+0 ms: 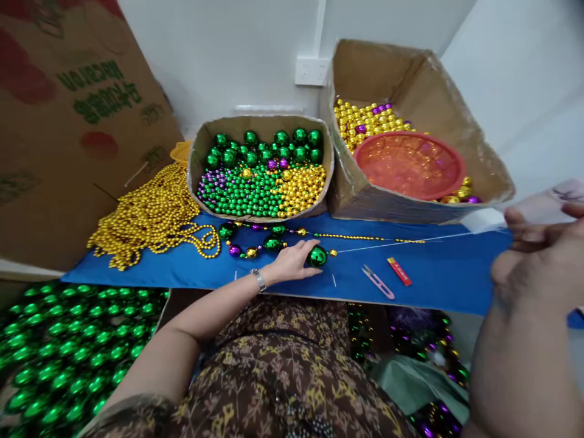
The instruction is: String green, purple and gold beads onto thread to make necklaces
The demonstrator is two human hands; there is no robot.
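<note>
My left hand (292, 261) is on the blue cloth, thumb and fingers closed around a large shiny green bead (317, 257). Beside that bead sits a small gold bead (333, 252) on a white string (392, 243), which runs taut to the right. My right hand (538, 249), raised at the right edge and partly blurred, is closed on the string's far end. A white piece (484, 220) hangs by its fingers; its kind is unclear. Left of my left hand lies a strand of green, purple and gold beads (272, 244), curving back toward thin gold beads (351, 236).
Pink thread snips (378, 282) and a small red packet (399, 271) lie on the blue cloth (438, 286). Behind stand a box of sorted beads (260, 214) and a larger carton (483, 158) holding a red basket (410, 164). Gold bead chains (150, 213) pile up left.
</note>
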